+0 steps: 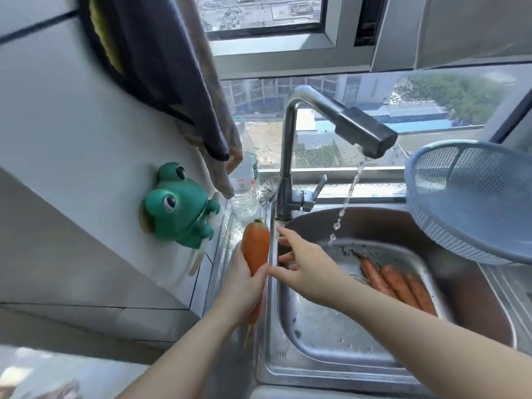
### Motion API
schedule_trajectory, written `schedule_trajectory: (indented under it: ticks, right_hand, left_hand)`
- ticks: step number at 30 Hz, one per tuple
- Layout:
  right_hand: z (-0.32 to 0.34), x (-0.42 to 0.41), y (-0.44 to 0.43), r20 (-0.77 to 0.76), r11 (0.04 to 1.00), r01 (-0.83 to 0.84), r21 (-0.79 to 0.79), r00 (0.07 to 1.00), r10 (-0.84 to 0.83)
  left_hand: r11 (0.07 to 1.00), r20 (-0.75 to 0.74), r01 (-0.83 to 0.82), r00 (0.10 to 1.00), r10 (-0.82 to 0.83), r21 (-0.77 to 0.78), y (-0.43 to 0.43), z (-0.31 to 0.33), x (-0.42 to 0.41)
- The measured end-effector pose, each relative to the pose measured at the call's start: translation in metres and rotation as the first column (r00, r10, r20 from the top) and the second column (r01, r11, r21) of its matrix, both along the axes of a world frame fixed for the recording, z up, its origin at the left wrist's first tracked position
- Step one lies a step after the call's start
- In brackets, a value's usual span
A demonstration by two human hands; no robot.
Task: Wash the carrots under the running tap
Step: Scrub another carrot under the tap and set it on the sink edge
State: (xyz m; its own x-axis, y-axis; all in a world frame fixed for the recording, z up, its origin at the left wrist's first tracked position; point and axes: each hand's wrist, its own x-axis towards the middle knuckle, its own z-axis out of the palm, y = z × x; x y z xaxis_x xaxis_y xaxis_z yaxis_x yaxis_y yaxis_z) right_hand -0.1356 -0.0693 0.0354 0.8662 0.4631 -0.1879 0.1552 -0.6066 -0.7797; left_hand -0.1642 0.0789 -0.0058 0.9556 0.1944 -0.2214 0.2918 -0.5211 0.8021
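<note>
The left hand [241, 289] clamps its fingers round a smooth, tapered orange carrot [255, 250] over the left rim of the steel sink [316, 373], while the right hand [305, 269] spreads its fingers apart beside it

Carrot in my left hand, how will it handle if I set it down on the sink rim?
Probably stiff: the carrot stands straight above the left hand gripping its lower half. Its round, tapered body would likely roll on the sink rim. Likely slippery once under the running water.
</note>
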Motion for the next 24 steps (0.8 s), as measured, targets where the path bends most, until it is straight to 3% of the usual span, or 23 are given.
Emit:
schedule_trajectory:
  ticks: [2, 6, 15, 18, 21, 24]
  right_hand:
    - [-0.010, 0.002, -0.001, -0.038, 0.996, -0.029, -0.083, 0.999, 0.026]
    - [-0.026, 0.002, -0.018, -0.128, 0.978, -0.075, -0.195, 0.991, 0.051]
    - [-0.044, 0.004, -0.061, -0.232, 0.960, -0.015, -0.279, 0.971, -0.052]
    - [-0.059, 0.006, -0.078, -0.294, 0.942, -0.011, -0.335, 0.951, -0.093]
    - [-0.073, 0.009, -0.103, -0.310, 0.912, 0.018, -0.410, 0.938, -0.158]
    - [-0.100, 0.009, -0.139, -0.224, 0.801, 0.053, -0.597, 0.947, -0.229]
  left_hand:
    - [0.992, -0.089, -0.064, 0.993, 0.074, 0.113, 0.001, -0.010, 0.009]
    - [0.947, -0.218, -0.035, 0.970, 0.110, 0.319, 0.002, -0.029, 0.031]
    - [0.913, -0.300, 0.026, 0.948, 0.108, 0.408, -0.007, -0.045, 0.056]
    - [0.822, -0.306, 0.135, 0.951, 0.050, 0.553, -0.015, -0.036, 0.051]
    - [0.684, -0.180, 0.198, 0.979, -0.099, 0.702, -0.033, -0.027, 0.036]
    - [0.681, -0.196, 0.374, 0.925, -0.327, 0.629, -0.061, -0.033, 0.022]
